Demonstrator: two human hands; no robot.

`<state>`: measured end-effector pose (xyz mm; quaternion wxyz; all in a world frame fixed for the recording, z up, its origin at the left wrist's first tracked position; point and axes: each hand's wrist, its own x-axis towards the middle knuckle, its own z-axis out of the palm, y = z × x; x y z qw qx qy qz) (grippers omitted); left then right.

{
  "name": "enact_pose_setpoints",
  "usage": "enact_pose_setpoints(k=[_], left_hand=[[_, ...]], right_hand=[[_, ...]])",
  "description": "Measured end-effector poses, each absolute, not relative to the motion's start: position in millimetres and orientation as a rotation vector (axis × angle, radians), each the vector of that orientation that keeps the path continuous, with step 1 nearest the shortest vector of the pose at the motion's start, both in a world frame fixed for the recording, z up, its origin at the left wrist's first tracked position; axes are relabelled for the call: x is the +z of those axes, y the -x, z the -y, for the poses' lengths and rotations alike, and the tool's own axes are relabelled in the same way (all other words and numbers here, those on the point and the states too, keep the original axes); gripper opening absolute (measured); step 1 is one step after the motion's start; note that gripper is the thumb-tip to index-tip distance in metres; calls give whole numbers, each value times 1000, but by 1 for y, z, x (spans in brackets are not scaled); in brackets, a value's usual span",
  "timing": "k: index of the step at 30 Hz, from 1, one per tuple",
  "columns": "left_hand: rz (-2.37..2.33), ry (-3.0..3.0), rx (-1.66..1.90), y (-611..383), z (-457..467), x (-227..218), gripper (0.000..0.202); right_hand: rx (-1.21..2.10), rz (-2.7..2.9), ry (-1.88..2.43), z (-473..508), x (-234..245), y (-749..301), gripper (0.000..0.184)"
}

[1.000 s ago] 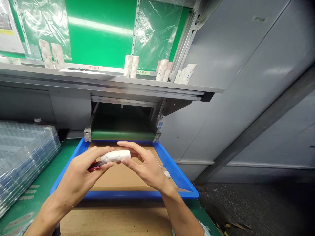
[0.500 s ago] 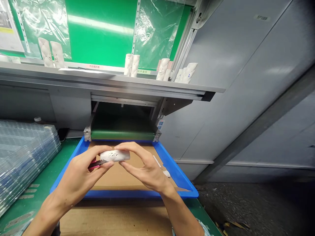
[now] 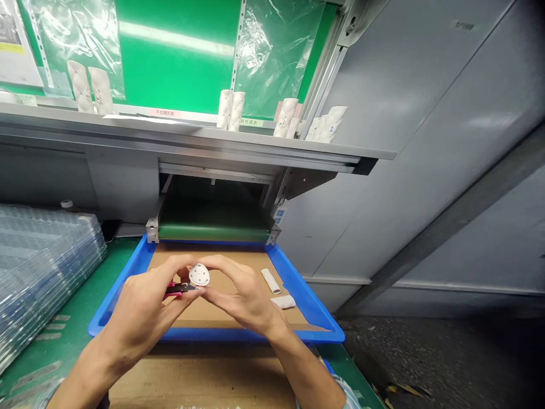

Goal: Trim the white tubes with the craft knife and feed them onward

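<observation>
Both hands meet over a blue tray point(image 3: 310, 307) lined with cardboard. My right hand point(image 3: 242, 295) pinches a white plastic part point(image 3: 199, 275), turned end-on so its rounded end with small holes faces me. My left hand point(image 3: 145, 307) steadies the same part with thumb and forefinger and also grips a small pink-handled cutter point(image 3: 176, 288) whose tip points at the part. Two more white parts point(image 3: 271, 280) lie in the tray to the right of my hands.
A green conveyor belt point(image 3: 213, 232) ends at the tray's far edge under a grey shelf point(image 3: 191, 139) carrying several upright white parts. Stacked clear plastic trays point(image 3: 42, 261) fill the left. A cardboard sheet point(image 3: 204, 380) lies near me. Grey panels and floor are on the right.
The white part has been turned from lying sideways to end-on toward me. Both hands closed in a little around it; the view shifted slightly.
</observation>
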<state>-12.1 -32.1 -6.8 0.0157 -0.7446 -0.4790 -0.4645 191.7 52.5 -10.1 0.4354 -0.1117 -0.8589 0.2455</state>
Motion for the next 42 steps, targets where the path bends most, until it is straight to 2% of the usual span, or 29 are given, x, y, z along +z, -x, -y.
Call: enact_pose_setpoints(k=[14,32,42], left_hand=[[1374,1910,-836,8,42,-1,52],[1389,1897,-735,5,44,1,52],[1454,2128,-891,5,43,-3,47]], right_hand=[[500,2138,263,-55,-10,-196,28],[332,2129,295,-52,-7,-197,25],[272,2117,298,-52,-7,-196,28]])
